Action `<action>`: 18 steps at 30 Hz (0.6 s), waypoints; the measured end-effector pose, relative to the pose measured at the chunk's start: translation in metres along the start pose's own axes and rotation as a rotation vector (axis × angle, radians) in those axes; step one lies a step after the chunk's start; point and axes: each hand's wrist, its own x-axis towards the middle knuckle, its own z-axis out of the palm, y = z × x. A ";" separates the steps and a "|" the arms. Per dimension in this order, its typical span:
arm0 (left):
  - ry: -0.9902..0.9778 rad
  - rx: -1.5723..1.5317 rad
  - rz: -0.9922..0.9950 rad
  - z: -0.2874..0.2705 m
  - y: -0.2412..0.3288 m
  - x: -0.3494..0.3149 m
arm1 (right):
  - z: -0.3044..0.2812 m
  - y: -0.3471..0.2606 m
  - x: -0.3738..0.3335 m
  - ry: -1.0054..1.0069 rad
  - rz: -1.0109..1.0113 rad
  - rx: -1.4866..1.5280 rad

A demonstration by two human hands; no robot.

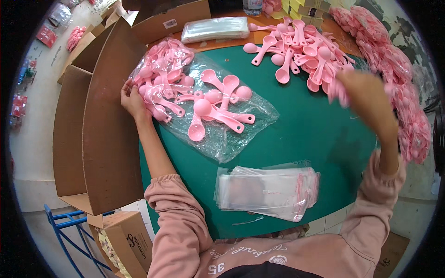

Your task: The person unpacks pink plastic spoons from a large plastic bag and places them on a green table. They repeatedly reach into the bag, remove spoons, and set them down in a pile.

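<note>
My left hand (pixel 131 99) grips the left edge of a large clear plastic bag (pixel 236 148), its fingers closed beside the pink spoons. Many pink plastic measuring spoons (pixel 202 107) lie in and on this bag, most of them bunched at its far left end. At the right, my right hand (pixel 364 95) is smeared by motion. Several pink spoons (pixel 338 93) stick out from its fingers, next to a loose heap of the same spoons (pixel 320 55) at the far right of the green table surface (pixel 320 134).
A stack of small clear bags (pixel 269 191) lies at the near edge. A wrapped clear pack (pixel 215 30) sits at the back. An open cardboard box (pixel 111 120) stands along the left. Bagged pink spoons (pixel 403 78) line the right side. A blue metal frame (pixel 69 222) is lower left.
</note>
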 end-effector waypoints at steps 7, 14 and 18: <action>-0.019 -0.002 0.013 0.009 -0.003 -0.003 | 0.006 0.083 0.086 0.441 -0.039 -0.394; 0.021 -0.007 -0.014 0.000 0.006 -0.010 | 0.065 -0.108 0.054 0.065 -0.633 0.455; -0.003 -0.066 -0.039 0.010 0.008 -0.010 | 0.089 -0.140 0.043 0.249 -0.672 0.221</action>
